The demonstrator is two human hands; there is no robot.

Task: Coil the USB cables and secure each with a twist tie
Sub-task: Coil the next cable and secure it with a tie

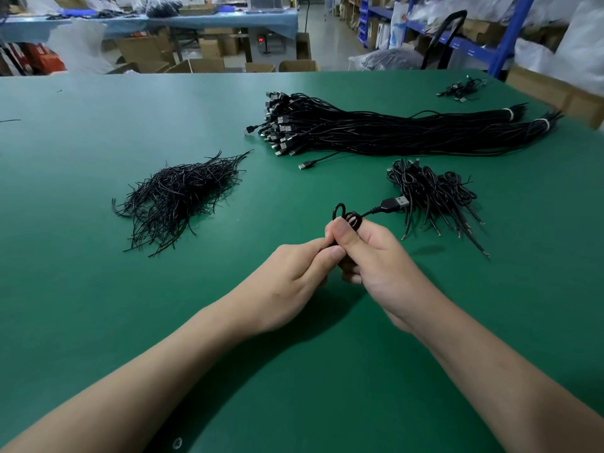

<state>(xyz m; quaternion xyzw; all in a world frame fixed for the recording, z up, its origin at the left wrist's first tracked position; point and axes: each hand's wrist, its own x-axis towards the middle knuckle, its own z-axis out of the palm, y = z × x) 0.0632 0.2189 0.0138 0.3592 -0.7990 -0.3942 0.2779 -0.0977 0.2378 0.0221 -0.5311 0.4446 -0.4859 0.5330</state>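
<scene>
Close in, both forearms over the green table [98,305], with wide plain green surface on the outer side of each arm and back toward the near edge. Just ahead, left hand [291,276] and right hand [379,266] pressed together thumb against thumb, both clamped on a coiled USB cable [352,220]. Small black loops poking up above the thumbs, the plug [397,203] jutting out up and to the right.

Just beyond the right hand and a little to its right, a heap of coiled cables [431,194], wire ends fanned toward the near side. Well off to the left hand's far left, a loose pile of black twist ties [176,194], with open green between it and the hands.

Farther out, ahead of both hands, a long thick bundle of uncoiled cables [376,135]: plugs bunched at its left end, white bands [508,114] near its right end, a stray plug [307,165] lying out toward the hands. At the far right corner, a small cluster of cables [462,89] close to the table's edge.

Past the far edge, opened cardboard boxes [202,65] on the floor, contents not to be made out. Off to the right, blue shelving [510,37], its load too blurred to tell.
</scene>
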